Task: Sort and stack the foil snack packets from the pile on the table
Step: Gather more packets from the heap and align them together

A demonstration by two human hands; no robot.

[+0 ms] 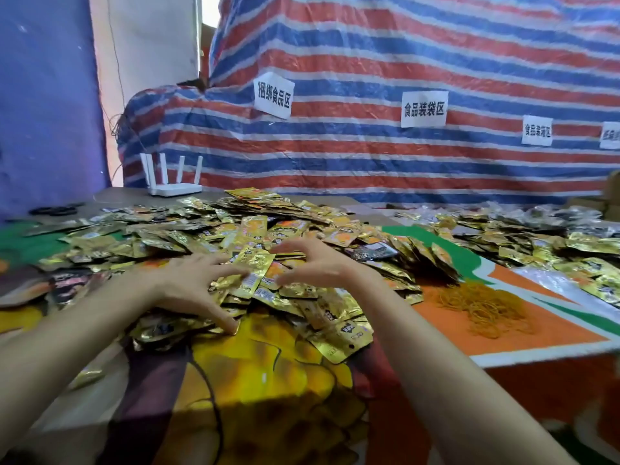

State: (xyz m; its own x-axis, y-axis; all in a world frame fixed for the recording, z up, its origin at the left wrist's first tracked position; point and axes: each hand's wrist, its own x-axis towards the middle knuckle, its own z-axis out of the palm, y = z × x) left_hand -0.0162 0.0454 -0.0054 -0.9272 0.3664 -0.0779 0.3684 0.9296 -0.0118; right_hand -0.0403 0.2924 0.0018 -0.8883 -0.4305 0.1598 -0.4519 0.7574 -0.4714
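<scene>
Gold foil packets point(235, 229): lay heaped loose on the printed table cover point(255, 364), mid-table, spreading toward 9 o'clock.
Left hand point(193, 283): fingers straight and spread apart, lying on the heap's near side.
Right hand point(315, 263): at 3 o'clock of the left, fingers arched over the heap; whether they pinched a packet could not be told.
Tilted packet point(255, 266): stood between the 2 hands, against the left fingertips.
Rubber bands point(479, 307): an orange pile at 4 o'clock of the heap.
Router point(174, 179): white, 4 antennas, at 11 o'clock.
</scene>
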